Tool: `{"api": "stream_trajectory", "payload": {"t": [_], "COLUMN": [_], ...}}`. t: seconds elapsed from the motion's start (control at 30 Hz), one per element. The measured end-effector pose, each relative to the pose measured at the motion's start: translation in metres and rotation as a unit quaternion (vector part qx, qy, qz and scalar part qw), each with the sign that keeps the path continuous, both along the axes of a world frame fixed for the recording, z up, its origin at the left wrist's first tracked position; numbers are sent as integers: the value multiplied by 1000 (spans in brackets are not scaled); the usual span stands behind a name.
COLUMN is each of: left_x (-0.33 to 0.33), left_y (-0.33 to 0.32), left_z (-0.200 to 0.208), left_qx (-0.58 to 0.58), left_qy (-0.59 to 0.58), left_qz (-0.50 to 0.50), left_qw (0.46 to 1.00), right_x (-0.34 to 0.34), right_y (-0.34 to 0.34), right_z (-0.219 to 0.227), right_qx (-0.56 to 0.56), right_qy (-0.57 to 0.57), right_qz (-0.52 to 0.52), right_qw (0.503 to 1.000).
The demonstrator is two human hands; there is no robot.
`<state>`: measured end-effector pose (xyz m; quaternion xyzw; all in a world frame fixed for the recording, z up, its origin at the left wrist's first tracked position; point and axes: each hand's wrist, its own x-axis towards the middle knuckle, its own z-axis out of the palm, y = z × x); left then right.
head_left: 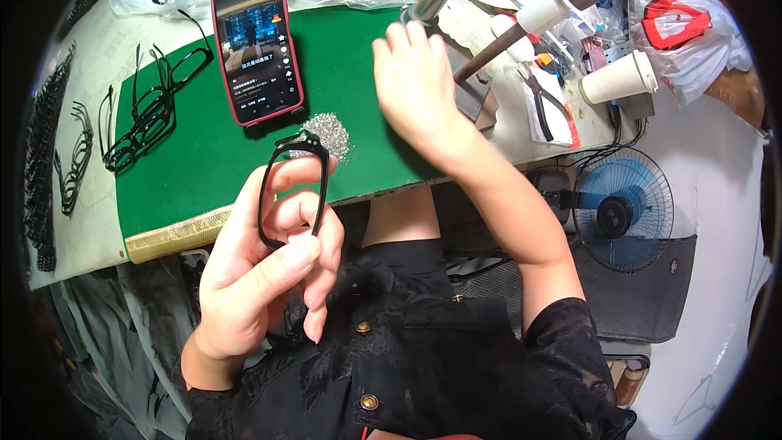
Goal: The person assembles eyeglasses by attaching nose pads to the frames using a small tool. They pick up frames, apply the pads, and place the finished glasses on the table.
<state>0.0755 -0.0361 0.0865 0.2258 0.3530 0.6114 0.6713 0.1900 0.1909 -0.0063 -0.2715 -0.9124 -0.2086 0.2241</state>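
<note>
My left hand is raised over the near edge of the table, closed on a black eyeglass frame. The thumb and fingers pinch its lower rim, and one lens opening faces up. My right hand lies palm down at the foot of a metal post, its fingers stretched out; what is under the palm is hidden. Just behind the held frame is a heap of tiny silvery metal pieces on the green mat. Beyond the heap, a phone in a red case leans upright with its screen lit.
More black eyeglass frames lie at the left of the mat, and others are piled at the far edge. Pliers, a paper cup and a plastic bag crowd the right. A fan stands below the table.
</note>
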Motion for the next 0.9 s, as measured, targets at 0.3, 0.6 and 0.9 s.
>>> {"api": "stream_trajectory", "payload": {"t": [0.3,0.6,0.9], "left_x": [2,-9,0], "left_y": [-2,-8,-5], "left_z": [1,-7,-3], "left_qx": [-31,4,-25], "left_qy": [29,2,17], "left_qz": [60,49,63], "left_qw": [997,999,998], "right_x": [2,34,57], "right_y": [-9,-48,-69], "right_z": [-1,21,6], "right_qx": [-77,-233,-386], "right_qy": [-34,-34,106], "right_qz": [22,100,85], "right_qw": [996,967,912]}}
